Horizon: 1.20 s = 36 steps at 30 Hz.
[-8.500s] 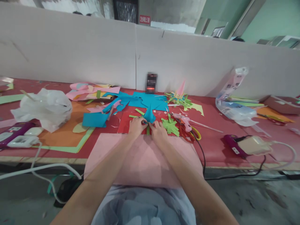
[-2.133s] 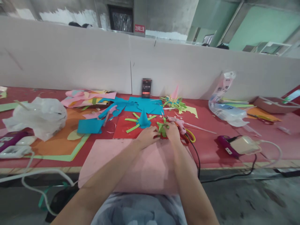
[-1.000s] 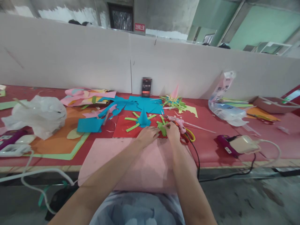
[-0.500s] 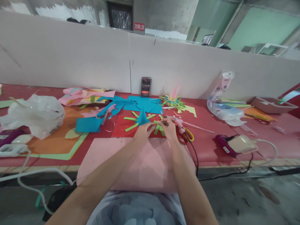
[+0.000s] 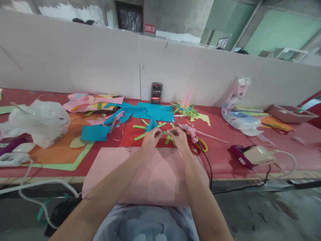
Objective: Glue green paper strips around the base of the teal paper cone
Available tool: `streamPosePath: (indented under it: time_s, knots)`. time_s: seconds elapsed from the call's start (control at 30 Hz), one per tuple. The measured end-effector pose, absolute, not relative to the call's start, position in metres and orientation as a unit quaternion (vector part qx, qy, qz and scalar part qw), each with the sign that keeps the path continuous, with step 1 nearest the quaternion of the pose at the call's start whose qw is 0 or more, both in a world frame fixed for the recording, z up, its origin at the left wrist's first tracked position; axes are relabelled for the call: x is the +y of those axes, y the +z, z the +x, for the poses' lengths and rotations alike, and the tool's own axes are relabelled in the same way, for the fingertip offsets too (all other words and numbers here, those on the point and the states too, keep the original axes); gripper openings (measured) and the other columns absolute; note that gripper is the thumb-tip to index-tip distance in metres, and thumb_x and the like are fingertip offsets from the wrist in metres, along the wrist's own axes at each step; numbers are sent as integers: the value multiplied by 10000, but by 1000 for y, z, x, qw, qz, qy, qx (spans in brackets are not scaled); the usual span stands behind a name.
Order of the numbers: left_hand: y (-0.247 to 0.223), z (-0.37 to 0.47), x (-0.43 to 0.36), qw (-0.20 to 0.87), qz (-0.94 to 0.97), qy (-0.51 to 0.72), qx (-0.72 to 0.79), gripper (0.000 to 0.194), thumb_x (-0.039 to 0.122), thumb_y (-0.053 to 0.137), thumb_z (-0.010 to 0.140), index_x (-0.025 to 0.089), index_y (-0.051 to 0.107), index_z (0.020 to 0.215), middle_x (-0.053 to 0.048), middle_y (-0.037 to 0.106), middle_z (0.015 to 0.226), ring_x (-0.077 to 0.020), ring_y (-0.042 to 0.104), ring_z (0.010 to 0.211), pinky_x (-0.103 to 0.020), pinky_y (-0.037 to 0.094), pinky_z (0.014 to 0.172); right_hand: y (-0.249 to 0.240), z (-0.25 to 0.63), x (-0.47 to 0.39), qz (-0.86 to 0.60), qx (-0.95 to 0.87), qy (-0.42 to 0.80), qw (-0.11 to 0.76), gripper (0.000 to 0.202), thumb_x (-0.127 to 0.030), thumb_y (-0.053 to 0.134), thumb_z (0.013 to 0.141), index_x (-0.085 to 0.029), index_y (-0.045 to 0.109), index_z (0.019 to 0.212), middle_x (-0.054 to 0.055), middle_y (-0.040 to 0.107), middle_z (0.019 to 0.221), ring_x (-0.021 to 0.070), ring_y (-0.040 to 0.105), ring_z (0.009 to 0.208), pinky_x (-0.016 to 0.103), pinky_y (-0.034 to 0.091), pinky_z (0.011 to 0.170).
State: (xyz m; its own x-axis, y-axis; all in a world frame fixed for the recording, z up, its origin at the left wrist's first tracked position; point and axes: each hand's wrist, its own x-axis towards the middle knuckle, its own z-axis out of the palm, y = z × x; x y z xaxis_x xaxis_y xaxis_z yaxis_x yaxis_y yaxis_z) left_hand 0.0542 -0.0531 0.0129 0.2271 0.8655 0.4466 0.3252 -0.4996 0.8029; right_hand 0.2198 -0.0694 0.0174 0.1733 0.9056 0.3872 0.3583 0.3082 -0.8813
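A blue paper cone (image 5: 152, 124) stands on a red sheet (image 5: 129, 135), with green paper strips (image 5: 139, 137) spread out around its base. Just in front of the cone, my left hand (image 5: 151, 138) is closed in a pinch; whatever lies between its fingertips is too small to make out. My right hand (image 5: 180, 136) pinches a short green paper strip (image 5: 166, 133), its tip pointing toward the left hand. More loose green strips (image 5: 167, 140) lie on the red sheet under the fingers.
A pink glue gun (image 5: 192, 133) and yellow-handled scissors (image 5: 202, 144) lie right of my right hand. Behind stands a pink cone (image 5: 186, 99) with woven green strips. Blue paper (image 5: 94, 133) and a white plastic bag (image 5: 37, 120) are left; a purple power strip (image 5: 242, 155) is right.
My left hand has turned, its thumb and fingers drawn together and raised slightly. My right hand has shifted a little, bringing the green strip up between the two hands.
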Motion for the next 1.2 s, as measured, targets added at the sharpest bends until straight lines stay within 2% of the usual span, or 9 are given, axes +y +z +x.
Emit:
streamPosePath:
  time_s: [0.13,0.27,0.37,0.47,0.6,0.73,0.87,1.0,1.2]
  knots:
    - [17,50,-51,287,684,522,420,150,320,490,845,199,554,784,4,629,692,-138,594,676,-249,453,669,17,225,-68,-569,-557,195,573,329,-504,634,705,-182,614,770,16,627,746,133,512,613,277,422,618]
    - [18,47,-51,283,674,531,429,135,316,495,840,201,565,829,3,644,719,-136,595,675,-248,462,670,19,233,-74,-630,-470,18,618,310,-481,527,808,-184,605,847,50,640,837,156,536,700,300,427,713]
    - [19,47,-52,286,683,516,431,116,289,500,840,207,576,871,1,660,748,-138,607,698,-252,465,687,21,241,-78,-699,-387,-110,591,308,-431,409,883,-179,585,903,81,625,863,189,527,765,322,405,752]
    - [20,47,-53,293,691,500,431,121,288,493,850,210,581,877,-5,673,769,-145,622,726,-264,474,717,20,247,-78,-746,-361,-156,538,320,-391,343,905,-174,578,917,115,611,914,237,526,887,359,385,799]
    - [19,47,-52,294,689,501,433,113,266,503,848,210,584,904,-8,688,783,-146,636,741,-276,485,745,14,252,-76,-805,-336,-144,468,319,-395,396,860,-164,564,1001,162,579,1050,307,509,991,412,379,807]
    - [16,48,-51,317,680,513,417,129,280,501,853,202,578,923,-24,700,810,-146,651,751,-287,500,768,8,254,-75,-840,-342,-84,414,399,-429,445,825,-118,530,1060,213,560,1061,335,506,999,452,379,826]
    - [18,44,-47,343,679,524,383,136,299,531,833,195,574,910,-43,703,861,-158,664,803,-297,507,792,7,258,-75,-845,-353,-71,396,433,-426,496,803,-100,532,1085,226,536,1111,342,502,1011,440,385,825]
    - [26,26,-39,400,697,478,353,175,351,549,810,185,576,859,-40,694,803,-161,656,757,-302,516,752,7,263,-75,-850,-370,-67,368,425,-404,550,782,-80,564,1057,237,528,1116,347,491,1032,437,378,840]
    - [28,-7,-28,363,706,442,418,202,373,622,724,180,630,782,-38,662,788,-164,615,754,-309,507,736,6,266,-74,-855,-372,-55,357,442,-389,627,713,-95,582,1040,218,555,1103,346,493,1024,431,377,835]
